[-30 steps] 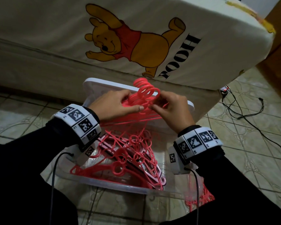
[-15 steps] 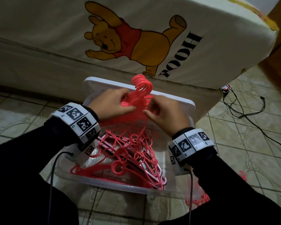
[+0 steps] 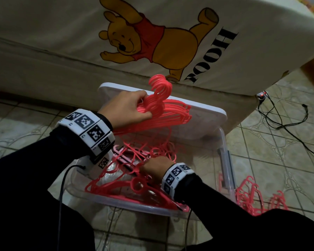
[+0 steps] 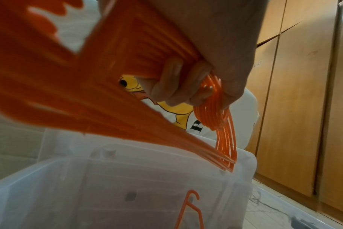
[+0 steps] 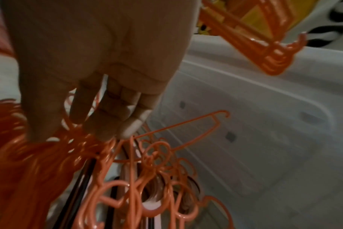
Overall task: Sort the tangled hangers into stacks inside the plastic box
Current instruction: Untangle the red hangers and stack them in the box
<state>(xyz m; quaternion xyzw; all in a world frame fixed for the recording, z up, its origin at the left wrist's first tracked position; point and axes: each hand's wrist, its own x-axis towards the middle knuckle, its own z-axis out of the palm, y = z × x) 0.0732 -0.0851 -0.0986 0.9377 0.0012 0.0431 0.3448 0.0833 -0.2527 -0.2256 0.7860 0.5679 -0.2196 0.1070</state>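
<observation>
Several stacked hangers (image 3: 163, 113) inside left grip (image 3: 129, 110).

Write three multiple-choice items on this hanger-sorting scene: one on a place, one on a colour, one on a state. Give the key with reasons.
1. Where is the right hand?
A. Down in the plastic box on the tangled hangers
B. On the bed
C. On the floor tiles

2. What colour is the bundle of hangers in the left hand, seen from the head view?
A. Blue
B. Pink-red
C. White

3. How does the left hand hold the bundle?
A. Flat open palm under it
B. Not touching it
C. Fingers curled round it near the hooks

Key: 1 A, the hand sits among the tangle inside the box walls. 2 B, the bundle shows pink-red against the white lid. 3 C, the left wrist view shows curled fingers clamping the stacked hangers.
</observation>
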